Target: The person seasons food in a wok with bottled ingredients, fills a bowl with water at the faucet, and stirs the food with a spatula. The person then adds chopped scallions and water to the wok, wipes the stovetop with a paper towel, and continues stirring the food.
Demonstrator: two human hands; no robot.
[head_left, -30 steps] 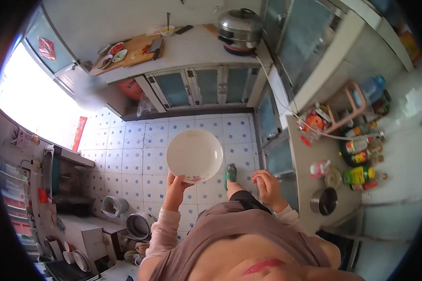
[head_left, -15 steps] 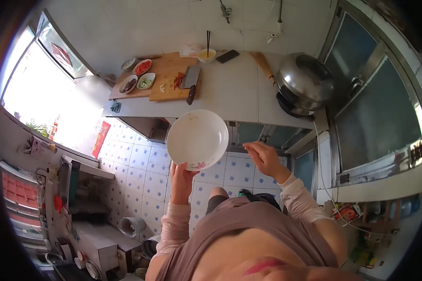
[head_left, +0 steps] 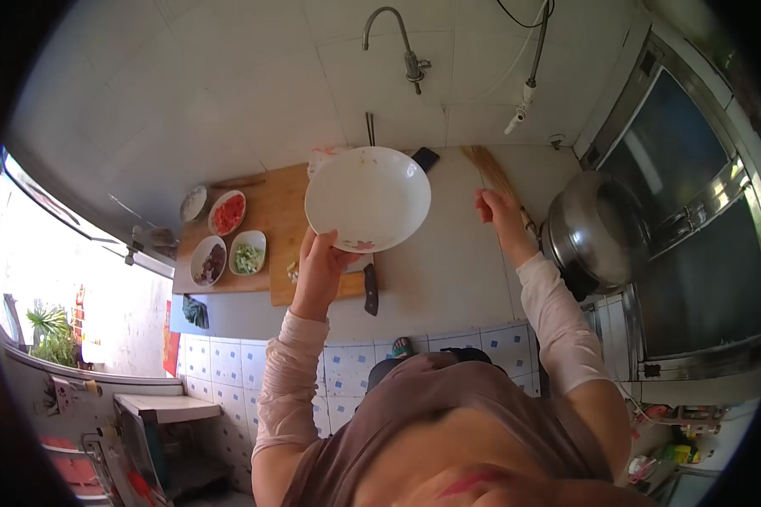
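My left hand [head_left: 320, 269] grips the near rim of a white plate [head_left: 369, 196] with pink flowers, thumb over the edge. The plate is held up over the counter, tilted so its inner face shows. It hides most of a cutting board [head_left: 292, 182] and nearly all of a knife, whose dark handle [head_left: 371, 289] sticks out below it. To the right, my right hand [head_left: 502, 221] is raised above the counter near a straw brush [head_left: 492, 169]. Its fingers are curled in, and nothing shows in them.
Small dishes of red pieces [head_left: 228, 213], dark pieces [head_left: 209, 260] and chopped green [head_left: 248, 253] stand on the left. A phone [head_left: 426, 158] lies behind the plate. A large steel pot [head_left: 596, 232] stands at the right. A faucet [head_left: 413, 66] is on the wall.
I have come closer to the counter. The plate in my left hand has moved from in front of the counter to over it. My right hand has risen and its fingers have curled in.
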